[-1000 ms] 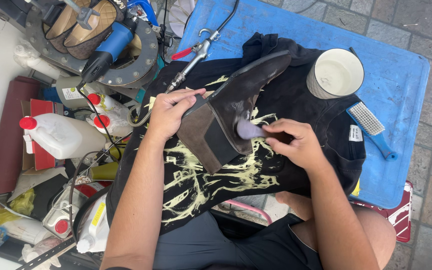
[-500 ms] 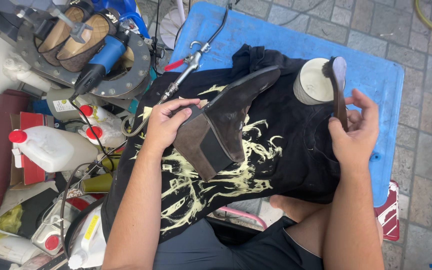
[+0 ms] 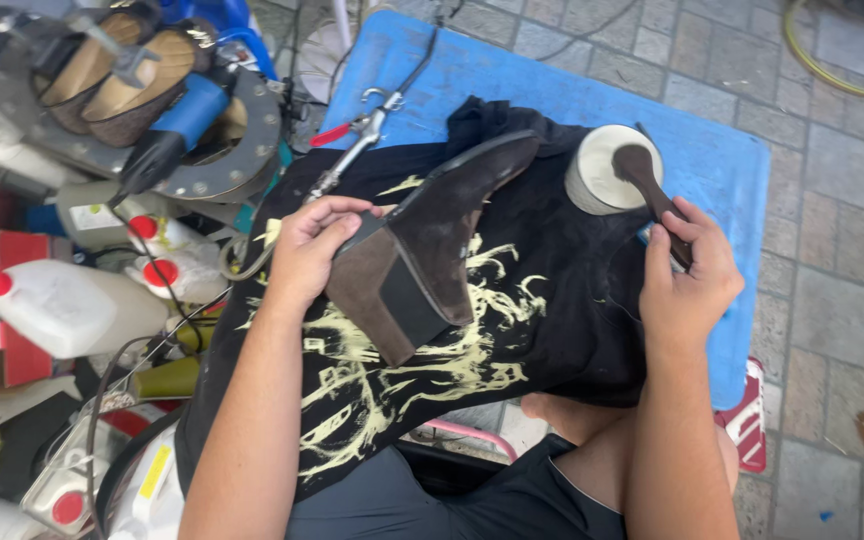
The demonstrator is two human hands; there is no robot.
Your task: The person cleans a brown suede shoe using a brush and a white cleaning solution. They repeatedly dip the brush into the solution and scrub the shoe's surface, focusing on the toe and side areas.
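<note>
A dark brown suede ankle boot point(image 3: 432, 240) lies on a black cloth with pale yellow print point(image 3: 472, 350) spread over my lap. My left hand point(image 3: 307, 250) grips the boot at its heel end and holds it tilted. My right hand point(image 3: 687, 275) is closed around the handle of a small dark brush point(image 3: 647, 180). The brush head dips into a white round cup point(image 3: 602, 170) that stands on the cloth's far right part.
A blue plastic table point(image 3: 712, 150) lies under the cloth. A metal spray gun with a red trigger point(image 3: 352, 135) rests at the far left. White jugs with red caps point(image 3: 62, 305), a blue power tool point(image 3: 167, 130) and tan shoes point(image 3: 102, 70) crowd the left. Paving stones lie on the right.
My right hand left the boot's side, swung the brush up and right, and now has lowered its head into the white cup. My left hand kept hold of the boot.
</note>
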